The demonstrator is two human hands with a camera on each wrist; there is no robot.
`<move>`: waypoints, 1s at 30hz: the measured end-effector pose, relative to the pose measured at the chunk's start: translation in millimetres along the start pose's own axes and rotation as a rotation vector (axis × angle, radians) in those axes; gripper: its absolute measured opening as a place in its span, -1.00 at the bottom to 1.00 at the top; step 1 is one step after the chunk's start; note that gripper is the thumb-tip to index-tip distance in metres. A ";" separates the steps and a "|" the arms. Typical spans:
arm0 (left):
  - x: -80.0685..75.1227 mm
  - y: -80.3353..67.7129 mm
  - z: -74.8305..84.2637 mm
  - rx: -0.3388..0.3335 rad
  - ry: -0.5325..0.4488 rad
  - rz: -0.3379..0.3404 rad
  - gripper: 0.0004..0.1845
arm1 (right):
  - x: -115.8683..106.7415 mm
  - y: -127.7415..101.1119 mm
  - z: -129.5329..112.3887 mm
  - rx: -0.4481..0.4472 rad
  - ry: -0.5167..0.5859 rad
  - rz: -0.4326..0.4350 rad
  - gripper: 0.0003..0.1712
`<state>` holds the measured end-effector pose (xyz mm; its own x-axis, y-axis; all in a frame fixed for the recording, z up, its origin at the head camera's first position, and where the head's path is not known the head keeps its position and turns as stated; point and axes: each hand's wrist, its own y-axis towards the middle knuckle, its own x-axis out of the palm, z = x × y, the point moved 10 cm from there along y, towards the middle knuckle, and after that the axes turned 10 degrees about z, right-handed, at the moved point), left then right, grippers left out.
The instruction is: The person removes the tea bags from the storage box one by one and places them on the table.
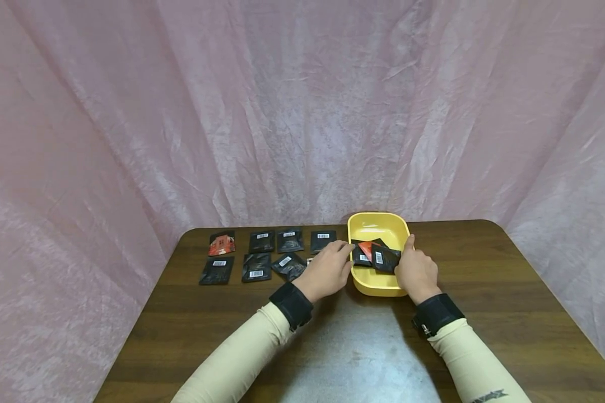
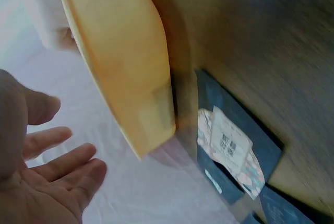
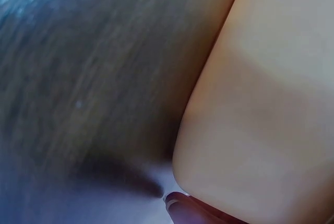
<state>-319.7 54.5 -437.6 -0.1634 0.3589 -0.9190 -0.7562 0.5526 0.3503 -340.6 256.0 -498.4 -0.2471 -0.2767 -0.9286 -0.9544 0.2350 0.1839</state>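
A yellow plastic basin (image 1: 378,290) stands near the table's back edge, holding several small black packets (image 1: 386,259) with white barcode labels and an orange-red one (image 1: 366,248). My right hand (image 1: 417,273) grips the basin's right rim, the thumb along the top. Its fingertips (image 3: 190,209) show at the basin's underside in the right wrist view. At the left rim is my left hand (image 1: 327,271). In the left wrist view its fingers (image 2: 65,156) are loosely spread, holding nothing, beside the basin wall (image 2: 125,57).
Left of the basin, several black packets (image 1: 256,267) lie in two rough rows on the wooden table (image 1: 181,336), with a red-patterned one (image 1: 222,244) at the far left. A label with a square code (image 2: 229,145) lies over a dark packet. Behind hangs a pink curtain (image 1: 302,112).
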 end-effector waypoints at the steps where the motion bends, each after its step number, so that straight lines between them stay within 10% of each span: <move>1: 0.5 2.3 3.0 0.015 -0.008 0.001 -0.51 | -0.1 0.1 0.5 0.000 -0.003 0.000 0.08; 15: 37.0 35.2 32.5 0.138 0.090 -0.054 -0.51 | -2.4 -2.5 -2.9 -0.018 -0.003 0.026 0.08; 30: 99.6 60.7 25.5 0.010 0.276 -0.348 -0.23 | 0.4 -1.1 -2.4 -0.010 -0.017 0.013 0.08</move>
<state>-365.7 143.0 -503.2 -0.0641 -0.0629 -0.9960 -0.7903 0.6127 0.0122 -340.1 253.3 -498.2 -0.2565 -0.2582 -0.9314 -0.9529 0.2291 0.1989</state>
